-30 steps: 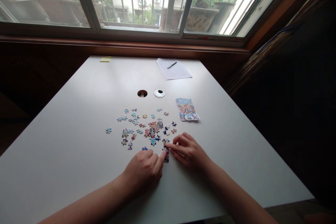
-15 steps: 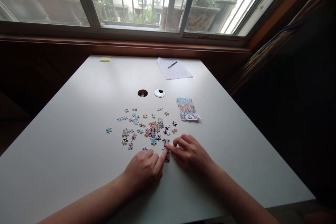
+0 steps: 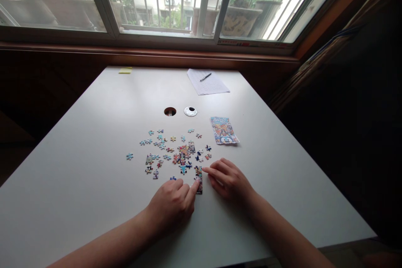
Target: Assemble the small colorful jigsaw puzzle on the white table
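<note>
A short strip of joined puzzle pieces (image 3: 199,180) lies on the white table (image 3: 94,184) near its front edge. My left hand (image 3: 172,202) is curled, and its index finger presses against the strip's lower left edge. Just to the right of the strip, my right hand (image 3: 228,180) rests flat with its fingers stretched toward the strip's top, the index tip barely apart from it. Several loose puzzle pieces (image 3: 163,150) are scattered beyond the hands, around a small joined cluster (image 3: 185,153).
A colourful puzzle picture card (image 3: 223,130) lies at the right of the pieces. Behind them are a round cable hole (image 3: 170,111) and its white cap (image 3: 190,111). At the far edge sit a sheet of paper (image 3: 210,86) with a pen (image 3: 206,76) and a yellow sticky pad (image 3: 125,70).
My right hand's fingertips have drawn slightly right, off the strip, uncovering its upper part. My left hand has stayed put.
</note>
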{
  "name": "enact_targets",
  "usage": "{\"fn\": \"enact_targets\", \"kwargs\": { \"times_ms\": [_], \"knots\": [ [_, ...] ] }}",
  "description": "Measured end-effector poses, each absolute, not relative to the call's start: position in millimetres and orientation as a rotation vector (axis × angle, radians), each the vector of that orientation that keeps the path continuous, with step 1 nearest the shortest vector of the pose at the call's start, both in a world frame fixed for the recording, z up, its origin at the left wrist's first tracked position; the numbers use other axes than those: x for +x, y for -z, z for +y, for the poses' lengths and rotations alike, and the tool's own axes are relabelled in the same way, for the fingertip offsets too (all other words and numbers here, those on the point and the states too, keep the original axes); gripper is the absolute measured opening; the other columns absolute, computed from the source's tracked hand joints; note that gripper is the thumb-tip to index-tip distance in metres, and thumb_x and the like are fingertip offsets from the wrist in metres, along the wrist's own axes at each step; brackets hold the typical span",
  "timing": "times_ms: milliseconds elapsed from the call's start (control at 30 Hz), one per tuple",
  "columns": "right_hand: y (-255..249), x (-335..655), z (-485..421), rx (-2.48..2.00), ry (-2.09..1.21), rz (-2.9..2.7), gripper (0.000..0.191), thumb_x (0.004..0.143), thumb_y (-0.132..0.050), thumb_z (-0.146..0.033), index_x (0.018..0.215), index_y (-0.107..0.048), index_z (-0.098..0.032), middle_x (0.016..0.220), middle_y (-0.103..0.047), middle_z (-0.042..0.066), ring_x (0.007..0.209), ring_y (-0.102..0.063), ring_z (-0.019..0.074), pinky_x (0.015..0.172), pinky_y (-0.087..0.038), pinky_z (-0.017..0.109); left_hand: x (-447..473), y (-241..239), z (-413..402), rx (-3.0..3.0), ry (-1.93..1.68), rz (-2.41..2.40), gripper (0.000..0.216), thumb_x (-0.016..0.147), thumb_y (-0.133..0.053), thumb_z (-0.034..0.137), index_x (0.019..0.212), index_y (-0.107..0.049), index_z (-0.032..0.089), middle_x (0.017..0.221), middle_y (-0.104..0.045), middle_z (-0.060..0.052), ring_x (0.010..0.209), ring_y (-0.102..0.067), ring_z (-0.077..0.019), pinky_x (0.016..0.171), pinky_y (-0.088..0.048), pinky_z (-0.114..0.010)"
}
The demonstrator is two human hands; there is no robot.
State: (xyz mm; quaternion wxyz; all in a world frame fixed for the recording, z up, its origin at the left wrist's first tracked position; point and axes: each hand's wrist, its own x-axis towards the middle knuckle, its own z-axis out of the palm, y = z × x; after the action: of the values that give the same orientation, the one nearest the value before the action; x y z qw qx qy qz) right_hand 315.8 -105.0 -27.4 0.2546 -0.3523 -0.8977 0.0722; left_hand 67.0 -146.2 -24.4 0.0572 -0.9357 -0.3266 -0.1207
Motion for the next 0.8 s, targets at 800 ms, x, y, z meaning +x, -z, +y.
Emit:
{"fn": "enact_targets", "kwargs": {
  "times_ms": [800],
  "knots": [
    [25.0, 318.2, -100.3, -1.033, -0.294, -2.335, 0.028, 0.093, -0.056, -0.015, 0.117, -0.068, -0.023, 0.094, -0.066, 0.008, 0.086, -0.058, 0.0219, 0.077, -0.053, 0.039, 36.7, 0.4, -124.8, -2.773, 0.970, -1.241, 0.021, 0.093, -0.053, 0.015, 0.109, -0.066, 0.018, 0.078, -0.069, -0.002, 0.070, -0.063, -0.0161, 0.067, -0.050, -0.030]
  ]
}}
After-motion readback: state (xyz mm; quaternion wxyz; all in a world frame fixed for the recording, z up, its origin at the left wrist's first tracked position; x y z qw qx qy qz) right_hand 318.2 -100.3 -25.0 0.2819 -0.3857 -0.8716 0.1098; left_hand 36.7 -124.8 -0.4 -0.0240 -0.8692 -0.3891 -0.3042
